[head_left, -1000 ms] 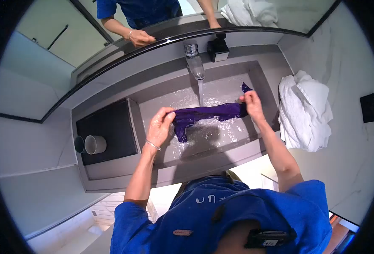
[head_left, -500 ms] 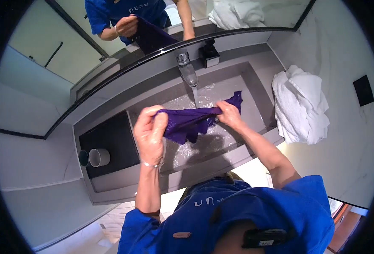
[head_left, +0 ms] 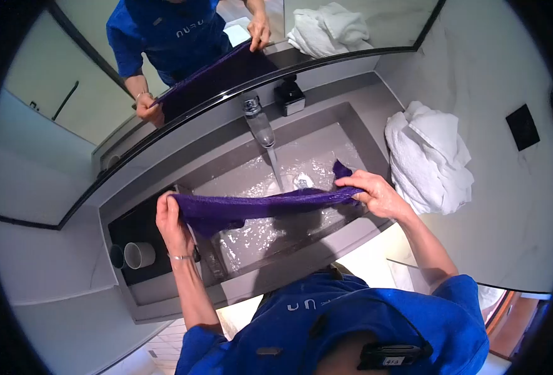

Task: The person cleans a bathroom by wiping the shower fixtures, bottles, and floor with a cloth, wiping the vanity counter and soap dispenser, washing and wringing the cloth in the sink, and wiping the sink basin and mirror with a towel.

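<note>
"Fingers (head_left: 171, 212) first: spread or closed?"

"Closed. Left hand (head_left: 176, 236) pinches one end of the purple cloth (head_left: 270, 204) between thumb and fingertips; right hand (head_left: 384, 197) pinches near the other end (how firmly, I can't tell)"

"And where does it lie?"

"Stretched above the basin (head_left: 367, 140), on the near side of the water running from the faucet (head_left: 261, 128)"

"Heavy?"

"Light fabric, I'd judge, but weighted by water: soft, limp, hardly fragile, perhaps a little slippery. I'd grip it at both ends, with a good pinch of fabric, since the middle won't carry its own shape"

"Which way does it point?"

"Its long axis runs left to right, nearly taut. One end points left, near the dark tray (head_left: 132, 222), with a loose fold drooping beside it; the other points right, towards the white towel (head_left: 430, 156), and a small tip pokes out on the far side"
</note>
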`<state>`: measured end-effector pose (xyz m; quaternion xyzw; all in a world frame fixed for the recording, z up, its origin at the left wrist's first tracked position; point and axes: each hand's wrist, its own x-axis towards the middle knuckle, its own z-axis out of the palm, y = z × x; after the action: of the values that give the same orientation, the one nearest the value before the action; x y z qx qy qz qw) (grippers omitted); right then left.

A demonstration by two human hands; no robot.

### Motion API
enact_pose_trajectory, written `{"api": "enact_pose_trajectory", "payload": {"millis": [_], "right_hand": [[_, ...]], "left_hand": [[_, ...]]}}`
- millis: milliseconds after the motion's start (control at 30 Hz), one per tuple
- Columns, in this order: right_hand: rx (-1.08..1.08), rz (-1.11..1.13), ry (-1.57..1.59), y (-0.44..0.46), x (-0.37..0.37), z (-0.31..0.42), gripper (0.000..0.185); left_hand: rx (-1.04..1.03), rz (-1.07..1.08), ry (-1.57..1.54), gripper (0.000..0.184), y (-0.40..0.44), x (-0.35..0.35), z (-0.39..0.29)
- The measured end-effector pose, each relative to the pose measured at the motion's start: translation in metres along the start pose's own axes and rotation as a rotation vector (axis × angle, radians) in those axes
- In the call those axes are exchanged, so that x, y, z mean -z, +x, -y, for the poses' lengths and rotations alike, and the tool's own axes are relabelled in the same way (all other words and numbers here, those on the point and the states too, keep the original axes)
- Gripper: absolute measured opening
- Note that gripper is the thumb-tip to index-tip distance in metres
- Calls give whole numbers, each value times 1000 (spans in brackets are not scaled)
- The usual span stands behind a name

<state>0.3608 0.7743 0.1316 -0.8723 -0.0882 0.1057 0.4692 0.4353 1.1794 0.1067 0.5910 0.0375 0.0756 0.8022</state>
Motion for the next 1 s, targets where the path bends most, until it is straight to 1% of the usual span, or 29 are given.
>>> {"api": "enact_pose_trajectory", "payload": {"millis": [33,67,100,167,200,233,267,300,333,367,400,433,500,533,567,600,633,700,733,767,800,833,867,900,933,967,1000], "right_hand": [[-40,4,182,3,4,2,40],[-80,-60,246,9,2,-13,34],[-205,-54,40,14,8,-22,31],[-319,14,-16,23,3,-65,31],[-385,168,-113,27,-3,-78,32],[-448,324,-216,30,-9,-93,34],[-414,482,-487,35,-28,-126,40],[-373,635,-762,41,-38,-151,48],[-441,673,-875,55,-39,-114,44],[-378,529,-812,70,-48,-105,41],[-312,403,-742,78,-56,-104,39],[64,169,-585,83,-72,-124,39],[266,145,-495,102,-102,-138,41],[123,409,-551,103,-113,-142,43],[-26,673,-602,101,-125,-142,45],[-59,852,-484,100,-130,-144,47],[-118,1031,-405,108,-131,-135,46],[-543,1091,-241,133,-129,-128,42],[-197,810,-288,145,-133,-174,42],[-280,215,-99,150,-141,-156,42],[-17,-105,-268,161,-160,-157,42],[244,-426,-422,168,-181,-158,43],[246,-425,-414,165,-195,-146,43],[192,-153,-486,155,-206,-129,41],[134,117,-552,147,-213,-119,40],[130,107,-554,145,-219,-124,40],[147,244,-411,147,-222,-130,36]], "left_hand": [[-40,-4,94,17,12,-7,1],[-52,20,239,19,25,-15,13],[-65,42,385,20,39,-22,31],[-52,249,664,23,50,-65,64],[-146,324,769,25,45,-91,86],[-144,416,968,28,37,-118,100],[-365,450,966,34,26,-127,139],[-449,402,981,39,7,-143,152],[-497,406,955,42,-10,-149,157],[-439,501,960,45,-23,-141,177],[-388,600,1112,46,-34,-127,193],[-327,703,1266,47,-45,-106,208],[-291,757,1672,43,-74,-48,234],[-142,961,1652,46,-73,-33,208],[-126,951,1664,46,-65,-14,208],[225,1155,1467,48,-53,4,212],[566,1313,1222,50,-40,19,211],[996,798,971,52,-22,25,151],[1012,787,973,52,-28,40,158],[801,258,1089,53,-34,58,179],[553,-265,1144,53,-35,73,201],[410,-149,1235,57,-39,74,224],[433,47,973,59,-42,35,195],[374,76,1089,55,-48,22,223],[185,287,1207,54,-50,18,245],[391,320,1258,49,-53,1,245],[593,252,888,46,-53,-2,237]]}}
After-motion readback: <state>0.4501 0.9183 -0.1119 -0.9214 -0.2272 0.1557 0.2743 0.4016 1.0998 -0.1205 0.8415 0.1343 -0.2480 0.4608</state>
